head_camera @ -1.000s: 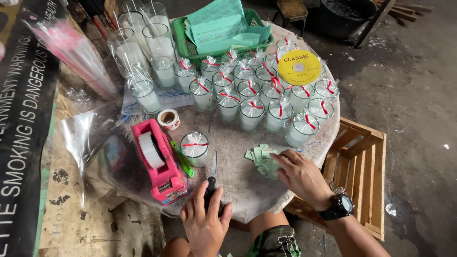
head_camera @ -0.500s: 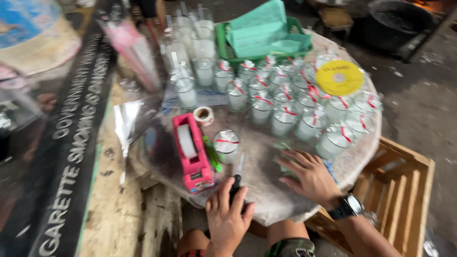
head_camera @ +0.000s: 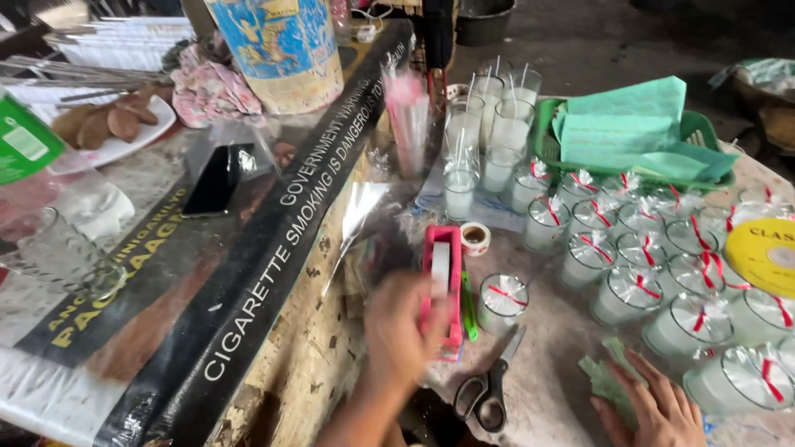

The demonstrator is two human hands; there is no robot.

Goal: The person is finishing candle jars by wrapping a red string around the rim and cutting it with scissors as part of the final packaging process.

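Note:
My left hand (head_camera: 399, 333) is blurred and raised beside the pink tape dispenser (head_camera: 442, 285), fingers apart, nothing visibly in it. Black-handled scissors (head_camera: 489, 389) lie free on the round table just right of that hand. My right hand (head_camera: 654, 410) rests flat, fingers spread, on a small stack of green paper (head_camera: 609, 382) at the table's front edge. A single wrapped glass with a red ribbon (head_camera: 503, 300) stands next to the dispenser.
Several wrapped glasses of white drink (head_camera: 642, 261) fill the table's right half, with a yellow disc (head_camera: 766, 255) and a green basket of green paper (head_camera: 633, 136) behind. A black banner (head_camera: 273, 240), a phone (head_camera: 217, 178), a plate (head_camera: 108, 124) and a drum (head_camera: 281, 45) lie left.
The view has swung left. My left hand has let go of the scissors and lifted toward the pink dispenser. My right hand stays on the green paper.

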